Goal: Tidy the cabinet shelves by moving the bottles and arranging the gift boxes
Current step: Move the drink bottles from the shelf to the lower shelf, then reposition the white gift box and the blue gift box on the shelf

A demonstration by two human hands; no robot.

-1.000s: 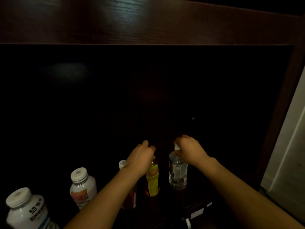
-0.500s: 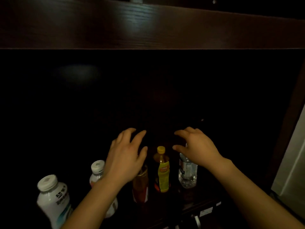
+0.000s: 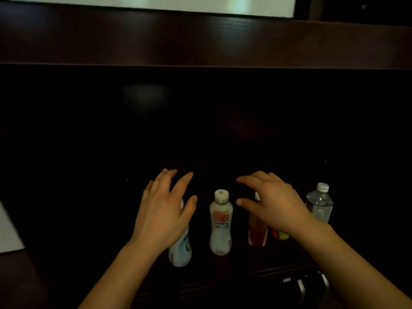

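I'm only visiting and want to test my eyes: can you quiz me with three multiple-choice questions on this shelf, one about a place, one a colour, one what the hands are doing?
1. The clear bottle stands:
A. farthest left
B. mid-row
C. farthest right

2. The cap of the orange-labelled white bottle is:
A. white
B. blue
C. black

3. The left hand and right hand:
A. both grip bottles
B. both open, holding nothing
C. only one grips

Key: C, no bottle shows to its right; A, its top is plainly white; B, the fingers of both are spread and curl round nothing.
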